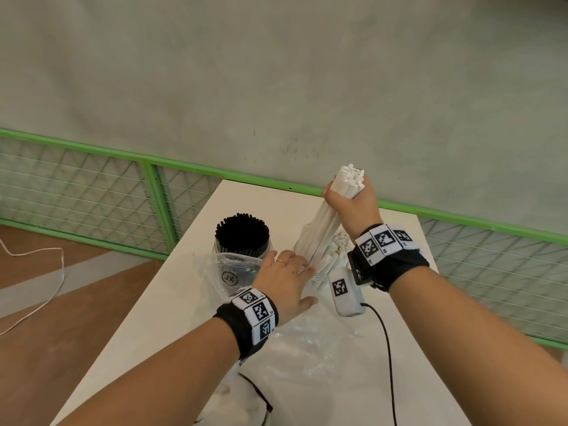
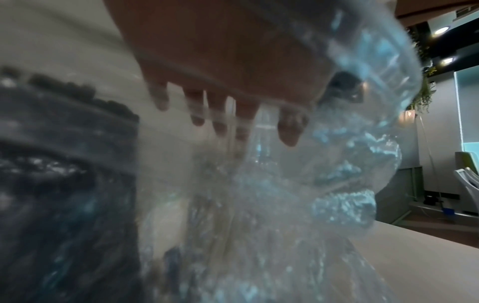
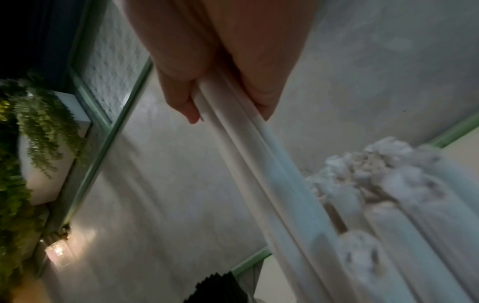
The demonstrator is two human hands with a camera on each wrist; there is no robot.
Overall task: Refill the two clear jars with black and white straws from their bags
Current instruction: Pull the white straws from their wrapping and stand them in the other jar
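Observation:
A clear jar (image 1: 233,252) packed with black straws (image 1: 242,233) stands on the white table (image 1: 184,302). To its right, white straws (image 1: 339,244) stand in a second clear jar (image 1: 319,279), mostly hidden by my hands. My right hand (image 1: 347,195) grips a tilted bundle of white straws (image 1: 325,229) near its top, and the bundle's lower ends sit among the standing ones. My left hand (image 1: 307,282) has straight fingers against the side of that jar. In the wrist views, the left fingers (image 2: 220,114) show through crinkled plastic and the right hand (image 3: 220,71) is wrapped round the bundle (image 3: 259,153).
A clear plastic bag (image 1: 221,272) with a round label lies in front of the black-straw jar. Another crumpled bag (image 1: 307,348) lies nearer me. A white tagged device (image 1: 345,292) with a black cable (image 1: 388,364) sits by the right wrist. A green mesh railing (image 1: 153,192) runs behind the table.

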